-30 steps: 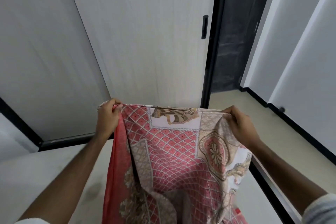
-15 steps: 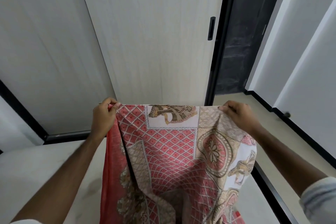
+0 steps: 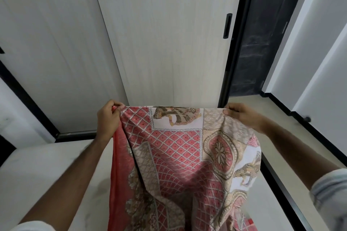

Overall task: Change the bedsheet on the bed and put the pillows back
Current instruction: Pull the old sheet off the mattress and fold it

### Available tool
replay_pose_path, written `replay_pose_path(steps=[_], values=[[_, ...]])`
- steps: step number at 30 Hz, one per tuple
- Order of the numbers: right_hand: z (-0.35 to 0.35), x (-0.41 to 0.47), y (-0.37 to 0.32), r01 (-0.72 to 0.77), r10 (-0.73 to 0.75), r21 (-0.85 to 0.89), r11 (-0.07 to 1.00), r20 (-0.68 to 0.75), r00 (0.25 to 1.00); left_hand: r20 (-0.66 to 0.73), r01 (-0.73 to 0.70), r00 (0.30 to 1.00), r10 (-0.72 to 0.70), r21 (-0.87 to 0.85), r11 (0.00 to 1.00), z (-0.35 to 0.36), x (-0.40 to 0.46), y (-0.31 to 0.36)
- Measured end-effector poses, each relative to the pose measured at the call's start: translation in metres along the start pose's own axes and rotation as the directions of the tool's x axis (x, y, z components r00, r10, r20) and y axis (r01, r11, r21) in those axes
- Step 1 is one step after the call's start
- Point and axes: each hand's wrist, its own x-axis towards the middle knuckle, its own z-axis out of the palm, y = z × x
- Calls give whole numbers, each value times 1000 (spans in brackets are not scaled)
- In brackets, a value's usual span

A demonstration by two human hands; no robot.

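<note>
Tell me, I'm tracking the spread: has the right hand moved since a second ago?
Yes, slightly left: the right hand now reaches the foot of the black door frame; earlier it sat right of it.

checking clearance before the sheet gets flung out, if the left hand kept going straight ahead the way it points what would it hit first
Most likely the pale wardrobe door directly beyond the left hand, which grips the bedsheet; the gap between them is unclear.
</note>
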Motion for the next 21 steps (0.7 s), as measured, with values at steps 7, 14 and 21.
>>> replay_pose_path(steps=[7,14,21], values=[[29,56,-39,-80,98,103,992,-185,978,31,30,999,-29,-52,998,1,-11,10],[110,76,-97,5,-16,-149,989,-72,997,307,-78,939,154,-248,966,44,-48,80],[138,62,-116,160,-160,4,987,-40,986,646,4,752,130,-202,979,64,-38,74]])
